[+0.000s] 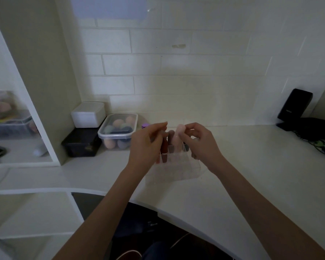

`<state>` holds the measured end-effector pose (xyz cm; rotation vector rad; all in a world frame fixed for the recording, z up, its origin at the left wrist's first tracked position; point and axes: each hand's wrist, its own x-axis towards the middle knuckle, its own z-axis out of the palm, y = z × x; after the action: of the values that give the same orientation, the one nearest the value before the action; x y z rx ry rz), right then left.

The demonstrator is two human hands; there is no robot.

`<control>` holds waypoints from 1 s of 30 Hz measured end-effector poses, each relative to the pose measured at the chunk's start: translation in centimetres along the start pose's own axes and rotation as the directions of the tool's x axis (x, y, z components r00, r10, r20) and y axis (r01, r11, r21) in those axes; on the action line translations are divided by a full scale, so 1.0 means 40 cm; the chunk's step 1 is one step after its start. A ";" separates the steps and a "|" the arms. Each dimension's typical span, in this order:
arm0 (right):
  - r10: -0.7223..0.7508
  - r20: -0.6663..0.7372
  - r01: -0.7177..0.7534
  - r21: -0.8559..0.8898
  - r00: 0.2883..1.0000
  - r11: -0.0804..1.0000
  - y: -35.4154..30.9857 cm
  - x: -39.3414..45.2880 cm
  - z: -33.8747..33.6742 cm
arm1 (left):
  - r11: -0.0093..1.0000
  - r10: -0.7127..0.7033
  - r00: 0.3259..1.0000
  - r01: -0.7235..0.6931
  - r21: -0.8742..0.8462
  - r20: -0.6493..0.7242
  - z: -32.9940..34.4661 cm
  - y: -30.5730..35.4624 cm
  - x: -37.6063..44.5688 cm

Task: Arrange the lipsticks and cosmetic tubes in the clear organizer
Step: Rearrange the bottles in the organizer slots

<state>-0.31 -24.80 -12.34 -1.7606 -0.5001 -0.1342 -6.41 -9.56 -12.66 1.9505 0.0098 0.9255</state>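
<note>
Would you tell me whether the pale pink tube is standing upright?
Roughly upright: the pale pink tube stands in the clear organizer, its top pinched by the right hand.

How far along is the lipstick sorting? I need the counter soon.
Partly done. Several dark red and brown tubes already stand in the back slots of the clear plastic organizer. In hand: the right hand pinches a pale pink tube at a back slot, while the left hand grips a tube beside it. Left: the front slots look empty; a purple-capped item waits behind.
</note>
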 end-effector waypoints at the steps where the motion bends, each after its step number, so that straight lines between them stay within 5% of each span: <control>1: 0.004 0.006 -0.004 0.009 1.000 1.000 -0.004 -0.001 0.001 | 0.999 -0.028 1.000 0.028 -0.027 0.002 -0.001 0.004 0.003; 8: 0.016 0.116 -0.033 0.142 0.993 0.989 -0.035 -0.013 0.018 | 0.999 -0.003 0.944 0.021 -0.049 0.329 0.009 0.029 -0.006; 14: 0.124 0.182 -0.174 0.292 0.975 0.940 -0.054 0.004 0.030 | 0.923 -0.215 0.880 0.324 -0.205 0.423 -0.018 0.027 0.037; 21: 0.069 0.124 -0.119 0.470 0.990 0.874 -0.116 0.033 0.057 | 0.783 -0.356 0.858 0.490 -0.382 0.371 -0.011 0.063 0.044; 25: -0.108 0.104 0.065 0.353 0.989 0.933 -0.156 0.048 0.080 | 0.494 -0.309 0.774 0.627 -0.602 0.552 -0.049 0.080 0.080; 30: -0.207 0.220 0.199 0.060 0.953 0.978 -0.162 0.073 0.095 | 0.595 -0.330 0.790 0.599 -0.535 0.517 -0.069 0.064 0.089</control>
<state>-0.95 -19.35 -6.45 -1.6936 -0.8447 -0.0684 -6.44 -7.61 -7.86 1.2726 -0.0198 0.1254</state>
